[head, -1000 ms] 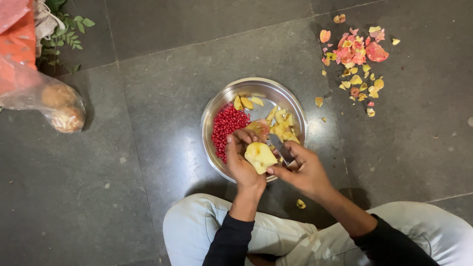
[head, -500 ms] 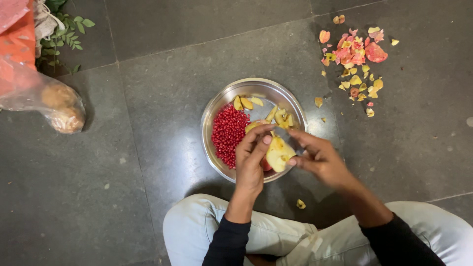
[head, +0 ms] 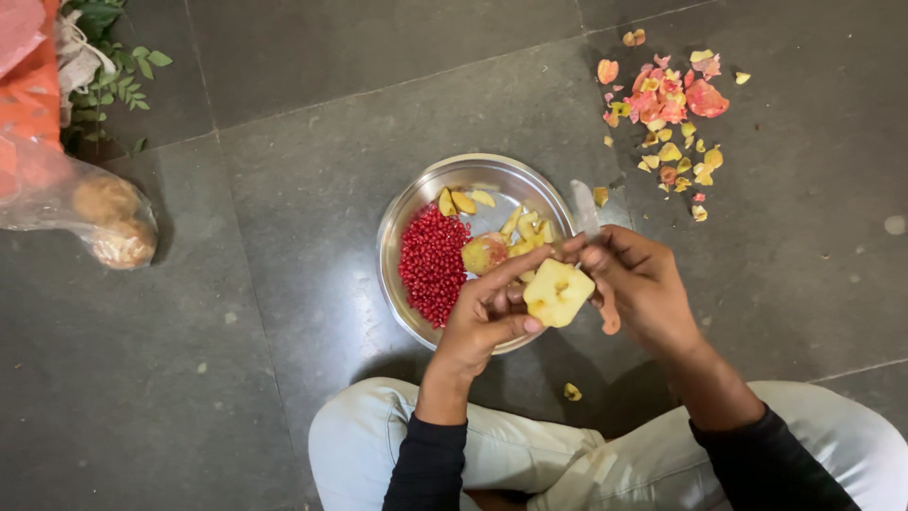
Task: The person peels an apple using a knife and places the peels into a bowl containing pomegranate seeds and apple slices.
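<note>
While both hands' fingers grip it, the apple piece (head: 558, 292) has risen, blade (head: 584, 207) now upward.

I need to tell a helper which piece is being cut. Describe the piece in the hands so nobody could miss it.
Find the steel bowl on the dark floor. At its near rim the left hand holds a fruit chunk. It is pale yellow and blocky, far bigger than the slices in the bowl.
</note>
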